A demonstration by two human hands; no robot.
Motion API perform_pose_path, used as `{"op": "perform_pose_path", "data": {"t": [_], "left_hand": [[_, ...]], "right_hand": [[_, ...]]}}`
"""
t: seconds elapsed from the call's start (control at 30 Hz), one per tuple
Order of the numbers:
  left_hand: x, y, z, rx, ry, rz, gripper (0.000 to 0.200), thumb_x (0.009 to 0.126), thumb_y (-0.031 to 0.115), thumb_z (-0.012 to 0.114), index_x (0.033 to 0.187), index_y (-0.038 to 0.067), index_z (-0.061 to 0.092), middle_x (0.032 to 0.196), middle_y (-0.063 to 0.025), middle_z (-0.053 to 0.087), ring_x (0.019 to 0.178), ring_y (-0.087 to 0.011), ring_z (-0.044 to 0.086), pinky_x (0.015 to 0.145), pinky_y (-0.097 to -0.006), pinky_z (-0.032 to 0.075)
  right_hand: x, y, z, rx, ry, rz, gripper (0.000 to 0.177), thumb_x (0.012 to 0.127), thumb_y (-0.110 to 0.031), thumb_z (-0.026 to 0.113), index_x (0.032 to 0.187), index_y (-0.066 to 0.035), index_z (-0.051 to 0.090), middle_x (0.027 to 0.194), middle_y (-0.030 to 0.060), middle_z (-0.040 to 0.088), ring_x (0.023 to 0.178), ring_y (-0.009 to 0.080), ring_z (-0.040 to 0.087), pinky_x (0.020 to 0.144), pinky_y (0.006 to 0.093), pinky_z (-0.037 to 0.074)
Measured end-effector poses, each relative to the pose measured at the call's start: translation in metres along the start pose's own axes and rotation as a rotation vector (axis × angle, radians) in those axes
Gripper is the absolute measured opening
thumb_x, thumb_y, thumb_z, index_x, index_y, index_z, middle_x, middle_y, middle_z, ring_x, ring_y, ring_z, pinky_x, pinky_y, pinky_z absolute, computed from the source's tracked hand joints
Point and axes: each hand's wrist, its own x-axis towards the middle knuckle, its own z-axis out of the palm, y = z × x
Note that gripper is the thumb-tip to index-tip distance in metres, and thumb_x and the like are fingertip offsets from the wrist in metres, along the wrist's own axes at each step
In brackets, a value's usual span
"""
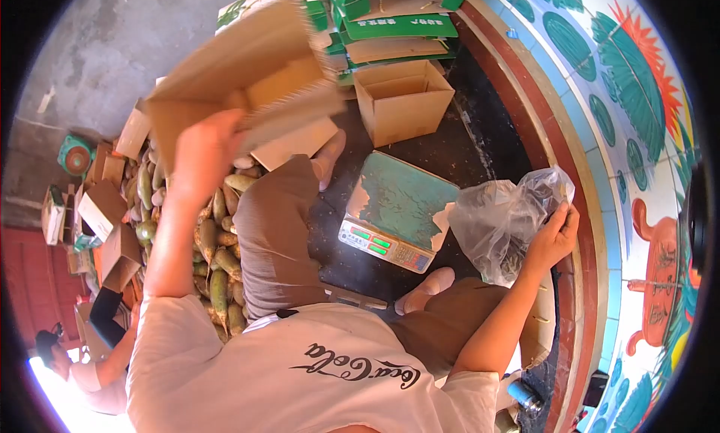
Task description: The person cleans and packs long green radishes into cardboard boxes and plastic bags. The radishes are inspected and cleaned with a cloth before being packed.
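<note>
Left hand [204, 149]: grips a tilted cardboard box [232, 58] — both blurred.
Right hand [556, 236]: clutches a clear plastic bag [486, 224].
Scale [405, 199]: on the floor — between the legs.

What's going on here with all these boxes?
Someone's left hand is holding up an open cardboard box, blurred as if moving. The right hand grips a clear plastic bag. Between their legs sits a scale with nothing on top. Long green and brown vegetables are piled on their left.

Pale short-sleeved T-shirt [300, 388], black Coca-Cola lettering [365, 365]; brown trousers [276, 238].
</note>
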Motion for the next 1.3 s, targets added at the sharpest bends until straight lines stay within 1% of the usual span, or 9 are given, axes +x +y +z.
{"op": "perform_pose_path", "data": {"t": [0.17, 0.57, 0.7, 0.8, 0.87, 1.0, 1.13, 1.23, 1.3], "left_hand": [[0.014, 0.078, 0.103, -0.263, -0.137, 0.325, 0.012, 0.076, 0.011, 0.052, 0.086, 0.006, 0.057, 0.082, -0.0122, 0.062, 0.078, -0.0312, 0.061, 0.066, -0.0398, 0.05], [-0.038, 0.162, 0.234, -0.327, -0.537, 0.496, 0.017, 0.074, 0.018, 0.06, 0.088, 0.007, 0.056, 0.083, -0.0119, 0.062, 0.079, -0.0302, 0.06, 0.069, -0.0415, 0.047], [-0.037, 0.157, 0.22, -0.396, -0.381, 0.54, 0.029, 0.074, 0.021, 0.065, 0.098, 0.007, 0.058, 0.095, -0.0141, 0.061, 0.084, -0.0295, 0.06, 0.074, -0.0402, 0.047], [-0.012, 0.161, 0.171, -0.702, -0.46, 0.234, 0.035, 0.077, 0.024, 0.066, 0.106, 0.005, 0.057, 0.099, -0.0135, 0.061, 0.092, -0.0242, 0.059, 0.079, -0.0364, 0.047], [0.009, 0.164, 0.138, -1.102, -0.51, 0.045, 0.043, 0.081, 0.024, 0.064, 0.115, 0.002, 0.051, 0.107, -0.0118, 0.058, 0.102, -0.0203, 0.055, 0.084, -0.0336, 0.045], [0.036, 0.182, 0.055, -1.674, -0.342, 0.164, 0.074, 0.074, 0.022, 0.072, 0.133, 0.006, 0.03, 0.116, -0.0147, 0.051, 0.1, -0.0202, 0.054, 0.081, -0.0308, 0.048], [0.057, 0.173, 0.025, -1.505, -0.249, 0.078, 0.084, 0.07, 0.011, 0.074, 0.136, 0.007, 0.023, 0.123, -0.0125, 0.046, 0.105, -0.0195, 0.05, 0.083, -0.0315, 0.046], [0.063, 0.154, 0.022, -1.488, -0.242, 0.13, 0.046, 0.077, 0.003, 0.065, 0.12, 0.004, 0.048, 0.107, -0.0064, 0.056, 0.095, -0.012, 0.053, 0.082, -0.0265, 0.044], [0.064, 0.138, 0.024, -1.423, -0.152, 0.043, 0.032, 0.081, 0.003, 0.059, 0.112, 0.003, 0.052, 0.1, -0.0049, 0.057, 0.092, -0.0108, 0.053, 0.08, -0.0253, 0.043]], "right_hand": [[0.007, 0.0, -0.017, 0.021, 0.155, -0.025, 0.02, 0.092, -0.017, 0.049, 0.089, 0.001, 0.057, 0.07, 0.0026, 0.052, 0.064, 0.0107, 0.046, 0.06, 0.0245, 0.039], [0.014, -0.001, -0.046, 0.147, 0.083, 0.087, 0.019, 0.091, -0.017, 0.051, 0.089, 0.001, 0.058, 0.071, -0.0027, 0.05, 0.063, 0.0039, 0.041, 0.055, 0.0173, 0.032], [0.028, -0.041, -0.05, 0.116, -0.003, -0.015, 0.017, 0.09, -0.016, 0.053, 0.089, 0.0, 0.059, 0.072, -0.002, 0.053, 0.063, 0.0048, 0.045, 0.056, 0.0192, 0.037], [0.034, -0.07, -0.045, 0.09, -0.076, -0.101, 0.015, 0.088, -0.015, 0.055, 0.09, -0.001, 0.06, 0.073, 0.0002, 0.056, 0.065, 0.0069, 0.049, 0.059, 0.0215, 0.041], [0.033, -0.092, -0.032, 0.072, -0.141, -0.231, 0.013, 0.086, -0.013, 0.057, 0.089, -0.002, 0.061, 0.074, 0.0036, 0.059, 0.065, 0.0105, 0.054, 0.061, 0.0245, 0.044], [0.014, -0.129, 0.01, 0.136, -0.404, -0.479, 0.008, 0.081, -0.01, 0.058, 0.085, -0.003, 0.061, 0.075, 0.0116, 0.06, 0.067, 0.024, 0.06, 0.062, 0.0308, 0.046], [0.002, -0.143, 0.04, 0.211, -0.59, -0.521, 0.015, 0.078, -0.011, 0.061, 0.091, -0.004, 0.059, 0.078, 0.0128, 0.061, 0.069, 0.028, 0.06, 0.062, 0.0339, 0.046], [0.006, -0.16, 0.036, 0.234, -0.697, -0.46, 0.024, 0.074, -0.014, 0.064, 0.095, -0.004, 0.058, 0.086, 0.0127, 0.061, 0.072, 0.0265, 0.06, 0.064, 0.0352, 0.046], [0.012, -0.162, 0.023, 0.181, -0.707, -0.432, 0.045, 0.07, -0.018, 0.069, 0.111, -0.008, 0.054, 0.106, 0.0136, 0.057, 0.094, 0.0287, 0.056, 0.079, 0.0372, 0.044]]}}
